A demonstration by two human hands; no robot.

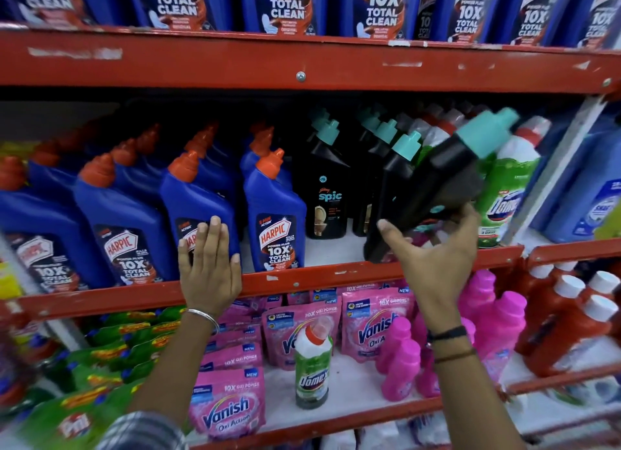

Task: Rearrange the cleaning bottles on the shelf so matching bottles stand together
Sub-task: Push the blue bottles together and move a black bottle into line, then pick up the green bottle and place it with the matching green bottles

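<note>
On the middle shelf [302,281] stand rows of blue Harpic bottles [274,211] with orange caps at the left. Black Spic bottles [327,187] with teal caps fill the centre, and a green Domex bottle [507,187] stands at the right. My right hand [433,258] grips a black teal-capped Spic bottle [447,181] by its base, tilted to the right in front of the shelf. My left hand [208,265] lies flat, fingers spread, against the front of a blue Harpic bottle [198,201] and the shelf edge.
Large blue Harpic bottles [282,6] line the top shelf. The lower shelf holds pink Vanish pouches [228,406], a lone green Domex bottle [312,365], pink bottles [400,365], red bottles [571,318] and green packs [111,352]. Light blue bottles [588,187] stand at the far right.
</note>
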